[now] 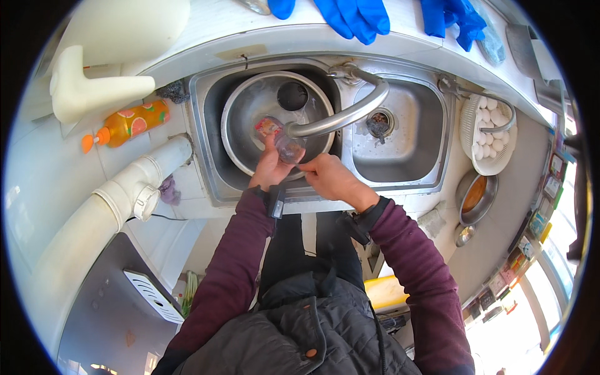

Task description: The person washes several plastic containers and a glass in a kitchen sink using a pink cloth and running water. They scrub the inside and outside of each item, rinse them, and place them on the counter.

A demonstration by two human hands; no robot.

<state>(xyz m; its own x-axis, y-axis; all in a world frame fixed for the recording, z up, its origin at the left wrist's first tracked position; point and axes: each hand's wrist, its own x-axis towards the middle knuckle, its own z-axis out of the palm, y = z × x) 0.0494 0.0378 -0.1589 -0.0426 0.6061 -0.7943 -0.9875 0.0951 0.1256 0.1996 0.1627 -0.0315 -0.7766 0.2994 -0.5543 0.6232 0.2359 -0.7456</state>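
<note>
Over the left bowl of a double steel sink, my left hand holds a clear container with a red label, under the end of the curved metal faucet. My right hand is closed, its fingertips pinching something small and thin at the container's near edge; what it is cannot be made out. Below them a large round steel basin sits inside the left sink bowl, with a dark round thing in its far part.
An orange dish-soap bottle lies left of the sink, near a white drainpipe. The right sink bowl has debris at its drain. At the right stand a white basket of eggs and a steel bowl. Blue gloves lie beyond.
</note>
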